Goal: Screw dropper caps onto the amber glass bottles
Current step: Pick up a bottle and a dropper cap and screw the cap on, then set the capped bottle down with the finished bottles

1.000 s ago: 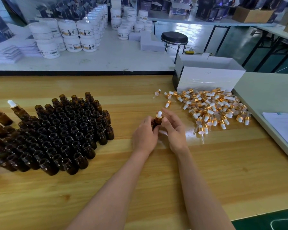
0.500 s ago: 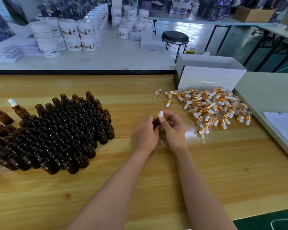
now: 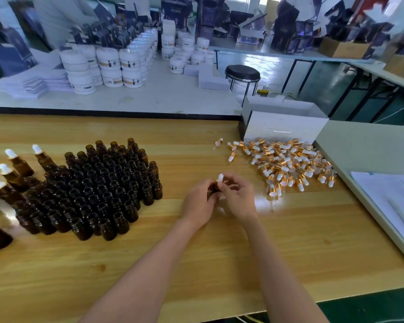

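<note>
In the head view, at the middle of the frame, the left hand grips a small amber bottle just above the worktop, and the right hand pinches the dropper cap that sits on its neck, white bulb up. The bottle is mostly hidden by the fingers, so how far the thread has caught cannot be told. If the cap sits tilted, it may cross-thread and jam. Too hard a twist might snap the glass tube inside. A slip could drop the bottle towards the open bottles at centre left and topple several. The loose caps at centre right lie near the worktop's edge and could roll off.
</note>
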